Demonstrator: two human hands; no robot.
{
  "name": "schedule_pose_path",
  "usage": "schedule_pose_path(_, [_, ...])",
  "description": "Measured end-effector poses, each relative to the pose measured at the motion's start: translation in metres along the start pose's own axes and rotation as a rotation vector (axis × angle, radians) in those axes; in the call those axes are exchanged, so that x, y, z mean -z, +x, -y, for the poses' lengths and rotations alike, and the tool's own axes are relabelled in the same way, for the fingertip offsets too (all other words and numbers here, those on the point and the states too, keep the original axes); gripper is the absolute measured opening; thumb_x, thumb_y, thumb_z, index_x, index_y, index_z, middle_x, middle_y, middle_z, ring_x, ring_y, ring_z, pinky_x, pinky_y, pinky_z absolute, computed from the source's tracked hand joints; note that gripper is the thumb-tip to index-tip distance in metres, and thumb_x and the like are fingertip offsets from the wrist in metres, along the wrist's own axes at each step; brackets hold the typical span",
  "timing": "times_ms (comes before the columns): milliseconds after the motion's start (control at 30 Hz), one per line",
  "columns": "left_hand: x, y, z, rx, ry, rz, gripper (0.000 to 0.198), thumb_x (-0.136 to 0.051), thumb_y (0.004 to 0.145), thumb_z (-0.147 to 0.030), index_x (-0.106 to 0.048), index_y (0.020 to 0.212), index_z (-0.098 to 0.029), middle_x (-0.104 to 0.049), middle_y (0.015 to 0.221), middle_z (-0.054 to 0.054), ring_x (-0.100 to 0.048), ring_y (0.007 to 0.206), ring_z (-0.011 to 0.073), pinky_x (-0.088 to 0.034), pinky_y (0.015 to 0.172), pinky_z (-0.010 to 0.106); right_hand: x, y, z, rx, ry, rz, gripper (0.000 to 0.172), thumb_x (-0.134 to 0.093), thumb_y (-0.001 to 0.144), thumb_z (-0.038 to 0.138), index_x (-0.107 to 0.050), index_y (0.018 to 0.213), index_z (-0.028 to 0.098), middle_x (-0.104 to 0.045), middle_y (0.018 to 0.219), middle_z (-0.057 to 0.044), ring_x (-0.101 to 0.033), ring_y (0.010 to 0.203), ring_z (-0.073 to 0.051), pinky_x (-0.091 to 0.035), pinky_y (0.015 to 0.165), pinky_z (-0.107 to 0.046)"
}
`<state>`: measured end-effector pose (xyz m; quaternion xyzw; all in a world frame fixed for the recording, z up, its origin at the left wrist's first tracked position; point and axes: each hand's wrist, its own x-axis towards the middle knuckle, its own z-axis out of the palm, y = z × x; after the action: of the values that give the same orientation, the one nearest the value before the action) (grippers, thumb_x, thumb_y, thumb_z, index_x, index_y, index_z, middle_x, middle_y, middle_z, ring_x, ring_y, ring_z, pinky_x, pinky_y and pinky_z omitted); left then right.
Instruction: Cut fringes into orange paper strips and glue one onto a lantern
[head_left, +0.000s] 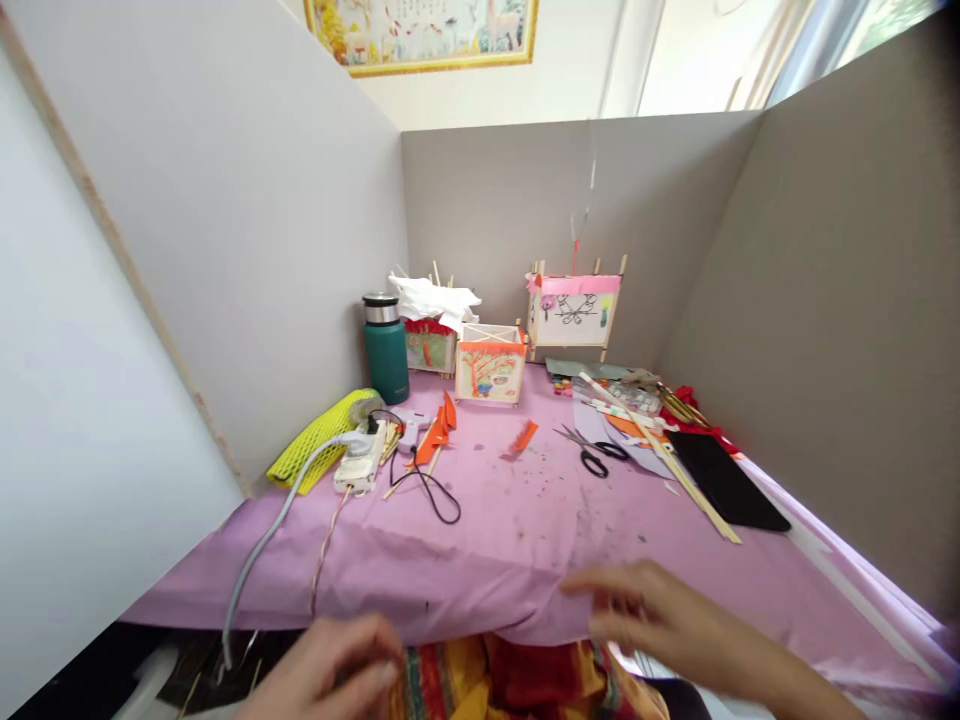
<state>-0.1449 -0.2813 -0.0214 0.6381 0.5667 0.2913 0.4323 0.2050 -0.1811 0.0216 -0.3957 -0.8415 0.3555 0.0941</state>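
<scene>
My left hand is low at the front edge of the pink cloth-covered table, blurred, fingers curled, nothing visible in it. Further right, my right hand hovers over the table's front edge with fingers stretched out toward the left, blurred by motion and holding nothing that I can see. Neither hand touches the craft items further back. Nearest to them are the grey cable on the left and bare cloth.
Black scissors, wooden sticks, a black sheet, orange paper pieces, a white power strip, a yellow mesh, a teal flask and three paper lanterns stand behind. Grey partition walls enclose the table.
</scene>
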Motion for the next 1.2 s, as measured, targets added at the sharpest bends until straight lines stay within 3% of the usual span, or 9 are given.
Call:
schedule_pose_path(100, [0.001,0.057,-0.047,-0.094,0.164,-0.145,0.022,-0.047,0.087,-0.036,-0.064,0.087,-0.021,-0.066,0.07,0.0,-0.06,0.061,0.0145,-0.043,0.059,0.025,0.031,0.038,-0.016,-0.071,-0.245,-0.348,0.033,-0.05,0.086,0.039,-0.067,0.107,0.022,-0.069,0.072,-0.002,-0.061,0.065,-0.016,-0.041,0.059,-0.023])
schedule_pose_path(233, [-0.013,0.141,-0.097,-0.184,0.514,-0.335,0.014,-0.05,0.083,-0.025,-0.062,0.082,-0.019,-0.067,0.075,0.002,-0.062,0.071,0.0173,-0.042,0.064,0.026,0.061,0.093,-0.039,-0.117,-0.337,-0.452,0.028,-0.052,0.084,0.034,-0.068,0.103,0.022,-0.072,0.085,-0.004,-0.064,0.076,-0.019,-0.041,0.065,-0.025])
schedule_pose_path(333, [-0.032,0.192,-0.111,-0.199,0.68,-0.369,0.017,-0.053,0.08,-0.019,-0.062,0.094,-0.02,-0.066,0.099,0.007,-0.061,0.089,0.0216,-0.041,0.075,0.031,0.077,0.122,-0.048,-0.143,-0.409,-0.486,0.026,-0.053,0.084,0.034,-0.068,0.103,0.024,-0.072,0.092,-0.003,-0.064,0.083,-0.02,-0.04,0.067,-0.026])
schedule_pose_path(467, [-0.053,0.235,-0.108,-0.168,0.693,-0.334,0.023,-0.052,0.073,-0.005,-0.063,0.089,-0.018,-0.064,0.096,0.01,-0.06,0.091,0.0263,-0.041,0.075,0.035,0.092,0.138,-0.062,-0.232,-0.496,-0.555,0.03,-0.047,0.088,0.035,-0.065,0.109,0.022,-0.069,0.105,-0.006,-0.062,0.095,-0.023,-0.039,0.072,-0.028])
schedule_pose_path(700, [-0.056,0.258,-0.096,-0.116,0.43,-0.386,0.012,-0.051,0.075,-0.01,-0.061,0.072,-0.018,-0.061,0.081,0.007,-0.059,0.08,0.0222,-0.04,0.075,0.035,0.113,0.124,-0.093,-0.445,-0.558,-0.516,0.027,-0.047,0.087,0.035,-0.067,0.097,0.02,-0.071,0.096,-0.008,-0.063,0.09,-0.024,-0.036,0.063,-0.028])
schedule_pose_path(800, [-0.048,0.262,-0.094,-0.093,0.181,-0.4,0.009,-0.053,0.077,-0.021,-0.06,0.072,-0.018,-0.06,0.072,0.003,-0.057,0.071,0.0189,-0.042,0.07,0.032,0.12,0.114,-0.095,-0.475,-0.563,-0.426,0.025,-0.058,0.077,0.036,-0.067,0.096,0.022,-0.069,0.095,-0.007,-0.062,0.087,-0.025,-0.033,0.058,-0.027])
schedule_pose_path(933, [-0.039,0.267,-0.089,-0.03,-0.233,-0.302,0.02,-0.057,0.074,-0.037,-0.057,0.076,-0.017,-0.053,0.057,-0.002,-0.052,0.049,0.0135,-0.044,0.051,0.028,0.118,0.111,-0.089,-0.468,-0.582,-0.319,0.028,-0.066,0.066,0.033,-0.067,0.091,0.022,-0.067,0.095,-0.009,-0.06,0.092,-0.027,-0.034,0.06,-0.027])
schedule_pose_path(1067, [-0.034,0.26,-0.089,-0.022,-0.564,-0.233,0.036,-0.07,0.062,-0.045,-0.057,0.078,-0.015,-0.06,0.069,0.001,-0.054,0.049,0.0099,-0.047,0.051,0.026,0.111,0.116,-0.085,-0.473,-0.597,-0.281,0.025,-0.06,0.069,0.021,-0.066,0.094,0.019,-0.065,0.099,-0.01,-0.061,0.09,-0.025,-0.035,0.062,-0.027])
schedule_pose_path(1200, [-0.038,0.238,-0.092,-0.035,-0.744,-0.255,0.039,-0.077,0.056,-0.041,-0.057,0.076,-0.015,-0.062,0.071,0.001,-0.053,0.048,0.0081,-0.048,0.049,0.025,0.104,0.119,-0.086,-0.453,-0.601,-0.296,0.025,-0.058,0.071,0.017,-0.065,0.096,0.018,-0.065,0.097,-0.012,-0.062,0.086,-0.025,-0.036,0.061,-0.027])
